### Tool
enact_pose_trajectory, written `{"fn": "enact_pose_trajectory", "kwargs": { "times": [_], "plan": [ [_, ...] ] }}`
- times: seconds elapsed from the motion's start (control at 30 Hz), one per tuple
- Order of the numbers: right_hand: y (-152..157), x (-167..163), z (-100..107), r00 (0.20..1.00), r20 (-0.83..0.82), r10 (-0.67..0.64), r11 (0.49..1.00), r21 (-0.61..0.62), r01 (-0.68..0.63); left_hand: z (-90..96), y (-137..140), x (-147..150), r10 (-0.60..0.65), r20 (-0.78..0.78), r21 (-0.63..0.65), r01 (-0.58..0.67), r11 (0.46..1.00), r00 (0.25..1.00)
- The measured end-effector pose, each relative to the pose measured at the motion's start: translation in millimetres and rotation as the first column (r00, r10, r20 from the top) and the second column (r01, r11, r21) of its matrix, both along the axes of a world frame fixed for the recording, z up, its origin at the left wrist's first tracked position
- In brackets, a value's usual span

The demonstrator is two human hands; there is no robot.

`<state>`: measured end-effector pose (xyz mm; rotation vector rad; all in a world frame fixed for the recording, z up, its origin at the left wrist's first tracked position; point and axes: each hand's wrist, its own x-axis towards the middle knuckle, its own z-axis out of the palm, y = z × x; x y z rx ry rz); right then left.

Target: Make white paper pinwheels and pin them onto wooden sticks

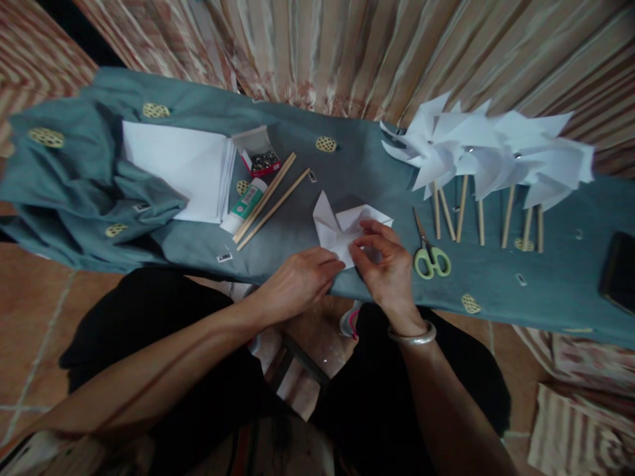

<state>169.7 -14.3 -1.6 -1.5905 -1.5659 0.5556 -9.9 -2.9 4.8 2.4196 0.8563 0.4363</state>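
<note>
A white paper pinwheel blank (327,228) with cut, pointed flaps lies at the front of the cloth-covered table, between my hands. My left hand (305,274) pinches its near left edge, fingers pressed together. From the right, my right hand (387,261) grips the paper with thumb and fingers curled; the exact pinch point is partly hidden. Just right of that hand lie scissors (431,258) with green handles. Left of the paper are wooden sticks (272,208), a green and white glue stick (244,205) and a small open box of metal pins (260,158).
A stack of white paper sheets (181,165) lies at the left, near bunched cloth (64,172). Several finished pinwheels (491,152) on sticks lie at the back right. A dark phone-like object (618,271) is at the right edge. Striped curtain (317,59) hangs behind the table.
</note>
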Motion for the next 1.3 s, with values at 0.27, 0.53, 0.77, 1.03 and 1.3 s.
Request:
{"fn": "enact_pose_trajectory", "kwargs": {
  "times": [0.27, 0.53, 0.77, 1.03, 1.3],
  "plan": [
    [-0.7, -0.7, -0.2, 0.993, 0.118, 0.009, 1.000, -0.015, -0.008, -0.3, -0.2, -0.1, 0.005, 0.006, 0.009, -0.006, 1.000, 1.000],
    [-0.8, -1.7, -1.9, 0.989, 0.149, 0.003, 1.000, -0.024, 0.000, 0.8, -0.3, -0.1, 0.016, 0.007, 0.001, -0.016, 1.000, 1.000],
    [0.0, -2.8, -2.6, 0.988, 0.156, -0.005, 0.999, -0.035, 0.010, 0.8, 0.1, 0.3, 0.027, -0.004, -0.001, -0.027, 1.000, 1.000],
    [1.3, -4.9, -2.6, 0.991, 0.131, -0.012, 0.999, -0.032, 0.016, 1.1, 0.6, 0.0, 0.033, -0.014, -0.011, -0.034, 0.999, 0.999],
    [1.4, -5.0, -3.8, 0.988, 0.155, -0.011, 0.999, -0.032, 0.017, 2.7, 1.8, 0.8, 0.022, -0.023, -0.035, -0.023, 0.999, 0.999]
  ]
}}
